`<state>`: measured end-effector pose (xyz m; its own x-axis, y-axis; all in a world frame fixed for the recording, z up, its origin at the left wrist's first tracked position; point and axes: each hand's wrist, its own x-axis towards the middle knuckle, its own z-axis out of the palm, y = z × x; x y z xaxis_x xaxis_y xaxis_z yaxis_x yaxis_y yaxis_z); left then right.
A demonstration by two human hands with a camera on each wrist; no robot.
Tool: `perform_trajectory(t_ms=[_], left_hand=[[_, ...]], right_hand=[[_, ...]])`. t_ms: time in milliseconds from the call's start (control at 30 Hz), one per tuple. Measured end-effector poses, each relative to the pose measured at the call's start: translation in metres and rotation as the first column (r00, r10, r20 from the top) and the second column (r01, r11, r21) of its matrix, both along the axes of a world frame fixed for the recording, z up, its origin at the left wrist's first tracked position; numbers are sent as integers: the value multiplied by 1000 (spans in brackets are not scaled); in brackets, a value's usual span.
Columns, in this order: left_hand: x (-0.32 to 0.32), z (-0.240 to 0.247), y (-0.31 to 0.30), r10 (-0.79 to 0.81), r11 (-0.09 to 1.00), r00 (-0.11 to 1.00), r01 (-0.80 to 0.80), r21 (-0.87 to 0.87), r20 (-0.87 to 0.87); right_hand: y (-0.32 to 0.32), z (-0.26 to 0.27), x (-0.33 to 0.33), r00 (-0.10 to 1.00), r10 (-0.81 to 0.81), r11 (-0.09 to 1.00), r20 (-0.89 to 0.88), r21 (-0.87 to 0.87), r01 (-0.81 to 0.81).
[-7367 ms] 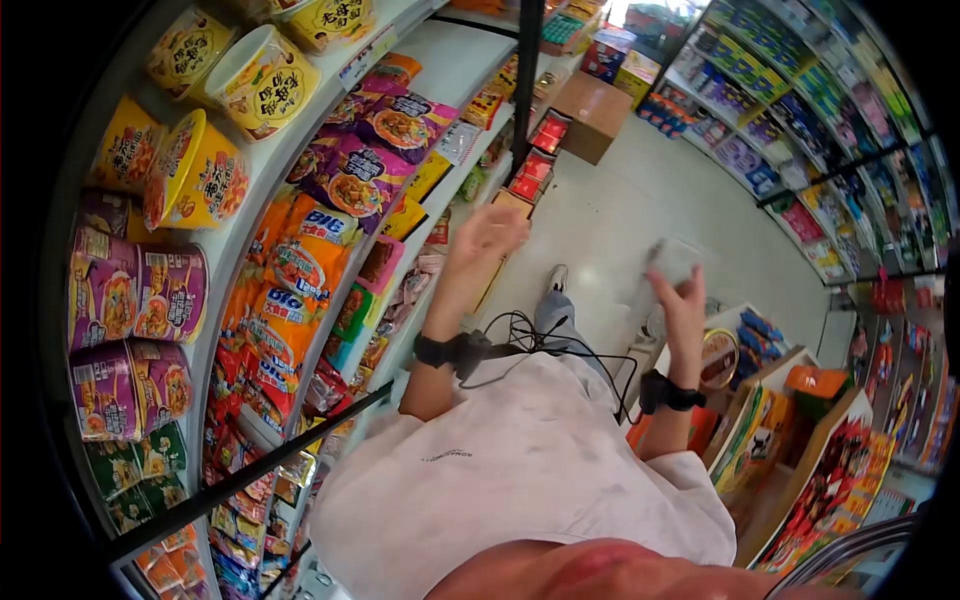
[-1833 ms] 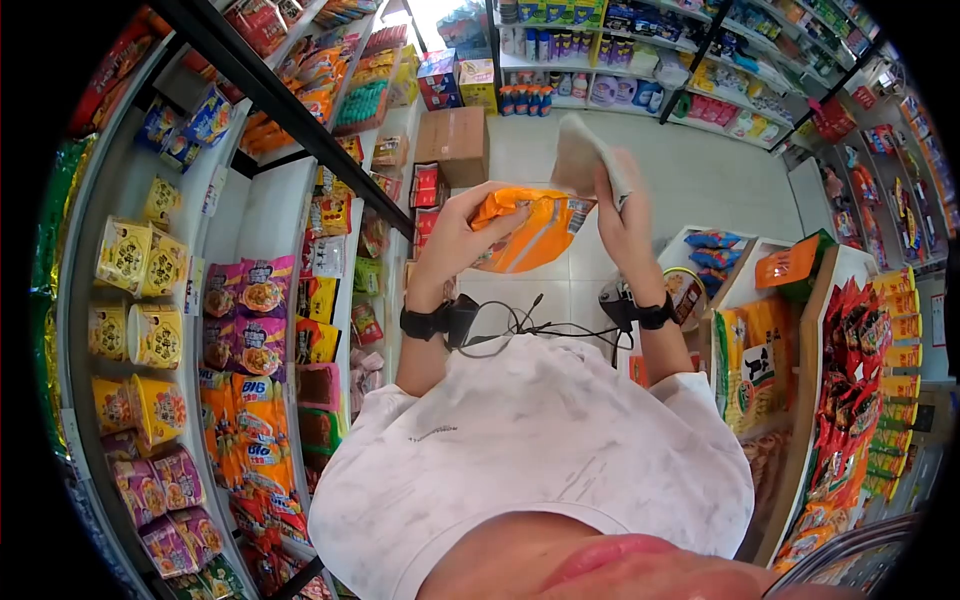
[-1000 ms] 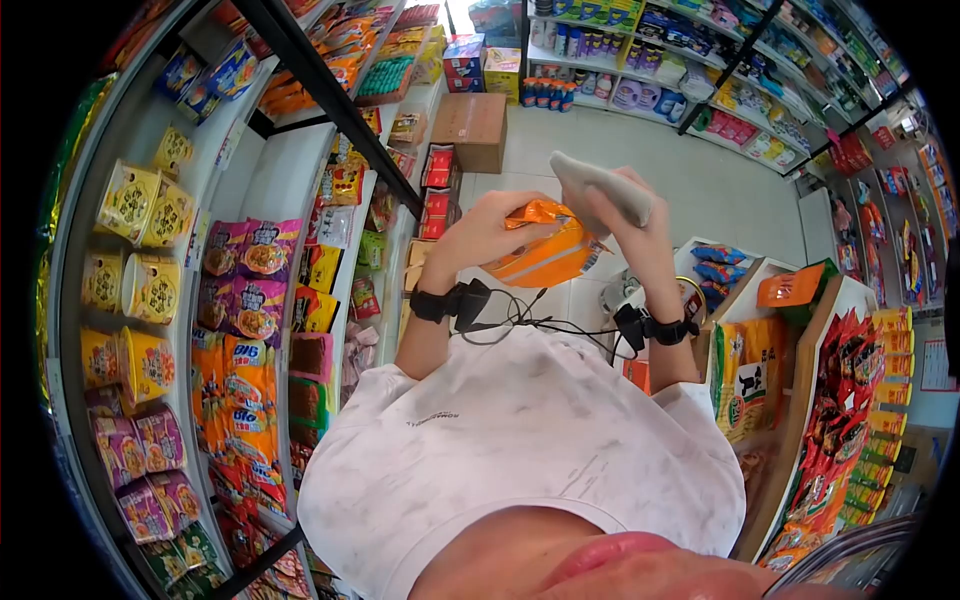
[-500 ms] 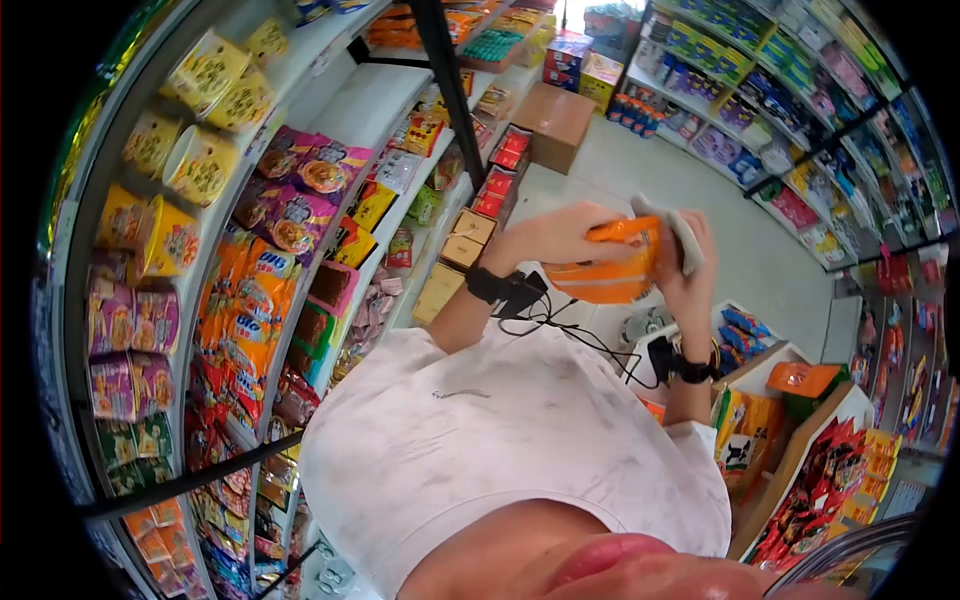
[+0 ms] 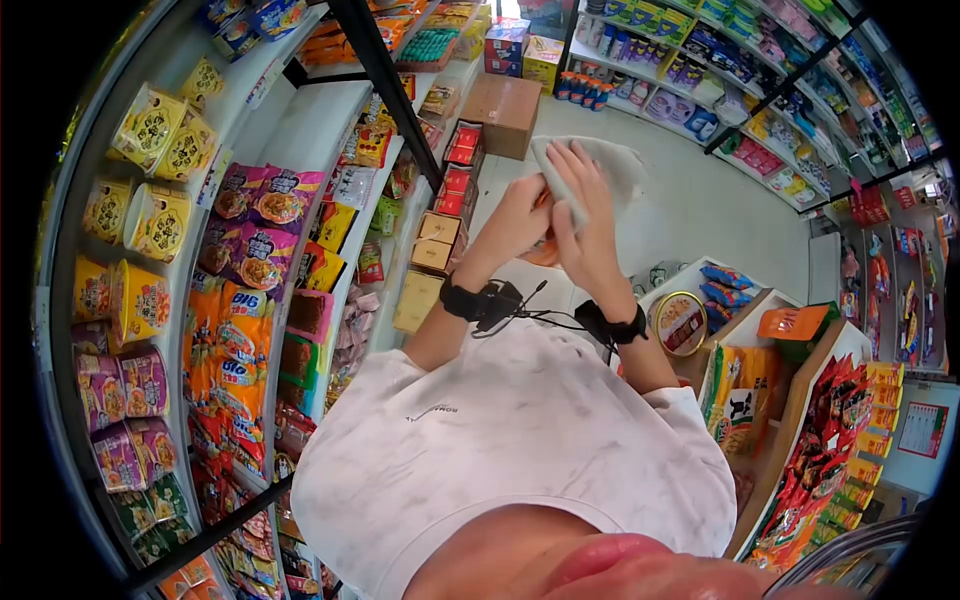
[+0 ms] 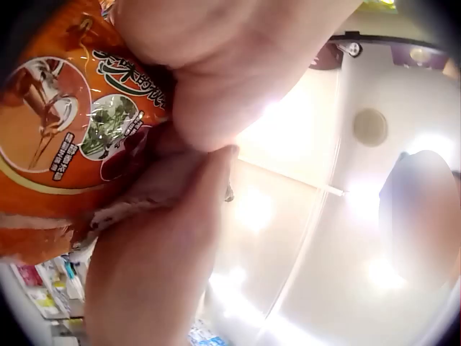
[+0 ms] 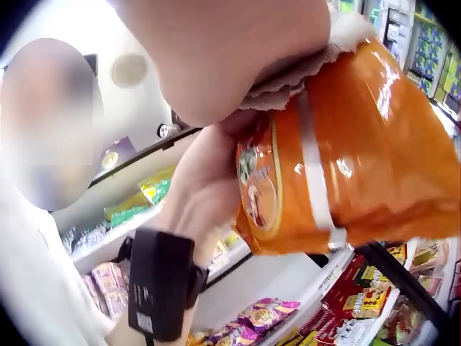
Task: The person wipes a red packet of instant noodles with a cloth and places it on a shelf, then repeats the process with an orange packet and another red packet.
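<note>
Someone in a white T-shirt stands in a shop aisle with both hands raised in front of the chest. The left hand [image 5: 515,215] has its grip closed round an orange snack packet [image 7: 374,158], the thumb and fingers wrapped about one end. From the head view only a sliver of the packet shows between the two wrists. The packet is held up in the air, beside the shelf [image 5: 320,120] and well above the floor [image 5: 700,220].

The right hand [image 5: 585,225] lies over a grey cloth [image 5: 620,165] with its fingers [image 5: 572,180] stretched out flat, so its grip is not curled. The right wrist view shows the cloth bunched between that palm and the top of the packet, pressed against the foil. In the left wrist view the cloth's frayed edge lies against the printed face of the packet.

A black wristband [image 5: 480,300] sits on each wrist. Yellow noodle cups [image 5: 150,110] and purple packets [image 5: 260,195] fill the shelf at the person's left. A cardboard box [image 5: 505,110] stands on the floor farther along, and a round tin [image 5: 680,322] sits on a low display at the right.
</note>
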<state>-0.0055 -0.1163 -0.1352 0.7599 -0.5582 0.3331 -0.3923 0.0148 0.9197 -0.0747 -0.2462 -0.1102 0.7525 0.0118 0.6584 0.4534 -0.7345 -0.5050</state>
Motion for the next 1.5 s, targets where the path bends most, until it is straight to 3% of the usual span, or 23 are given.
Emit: perform_trajectory(t_ms=[33, 100, 133, 200, 300, 400, 500, 533, 633, 767, 800, 833, 900, 933, 1000, 1067, 1167, 1233, 1267, 1333, 1367, 1400, 1500], left_hand=[[-2, 8, 0, 2, 999, 1000, -3, 47, 25], [-10, 21, 7, -6, 987, 998, -4, 159, 64], [-17, 33, 12, 10, 994, 999, -5, 109, -39], [-26, 56, 20, 23, 1000, 972, -23, 5, -233], [-19, 51, 29, 121, 972, 932, -180, -148, -342], [-9, 23, 29, 134, 932, 894, -261, -253, -428], [-7, 16, 37, 150, 938, 859, -281, -205, -489], [-8, 17, 37, 135, 934, 853, -279, -222, -504], [-3, -3, 32, 70, 953, 858, -208, -220, -510], [-14, -37, 9, 109, 980, 898, -169, -106, -427], [-20, -37, 5, 124, 984, 917, -163, -70, -379], [-26, -36, 1, -49, 988, 821, -44, -148, -569], [-41, -24, -3, -363, 930, 462, 126, -345, -809], [-46, 5, 1, -517, 855, 335, 166, -491, -788], [-54, 10, -7, -487, 871, 342, 120, -477, -804], [-63, 12, -20, -469, 878, 411, 125, -461, -782], [-84, 9, -41, -468, 878, 559, 206, -432, -684], [-101, 17, -57, -501, 857, 613, 256, -446, -611], [-108, 18, -63, -494, 869, 646, 343, -357, -582], [-122, 15, -75, -496, 857, 706, 491, -156, -505], [-135, 18, -83, -524, 847, 734, 500, -179, -432], [-153, 23, -91, -547, 837, 755, 510, -201, -362], [-189, 19, -107, -526, 850, 796, 505, -150, -300]], right_hand=[[-8, -8, 10, 999, 36, 998, -2, 47, -36], [-37, -26, 22, 862, 204, 921, -465, 390, -7], [-44, -36, 17, 826, 295, 743, -481, 658, 118], [-51, -41, 13, 794, 460, 174, -399, 917, 360], [-51, -23, -6, 917, 375, -27, -133, 988, 154], [-21, -9, -22, 932, 353, -75, -85, 990, 119], [16, -9, -34, 882, 196, 434, -429, 844, 314], [19, -11, -35, 872, 231, 372, -431, 867, 330], [30, -6, -42, 870, 24, 584, -493, 713, 388], [19, -27, -62, 845, -344, 706, -410, 481, 521], [14, -29, -62, 843, -468, 757, -265, 373, 537], [13, -28, -67, 848, -491, 818, -200, 228, 528], [15, -22, -77, 865, -498, 867, -71, -73, 493], [18, -20, -86, 897, -374, 924, -234, -172, 340], [34, -13, -92, 910, -311, 950, -273, -92, 297], [32, -13, -103, 918, -266, 964, -294, -64, 259], [17, -15, -121, 870, -463, 885, -171, -140, 443], [10, -11, -137, 840, -527, 850, -126, -92, 519], [5, -8, -146, 820, -563, 826, -100, -69, 559], [-13, -8, -161, 795, -605, 778, -47, 180, 602], [-24, -10, -169, 779, -627, 738, -24, 303, 603], [-35, -13, -180, 792, -598, 671, -124, 462, 580], [-79, -20, -222, 856, -396, 314, -332, 827, 466]])
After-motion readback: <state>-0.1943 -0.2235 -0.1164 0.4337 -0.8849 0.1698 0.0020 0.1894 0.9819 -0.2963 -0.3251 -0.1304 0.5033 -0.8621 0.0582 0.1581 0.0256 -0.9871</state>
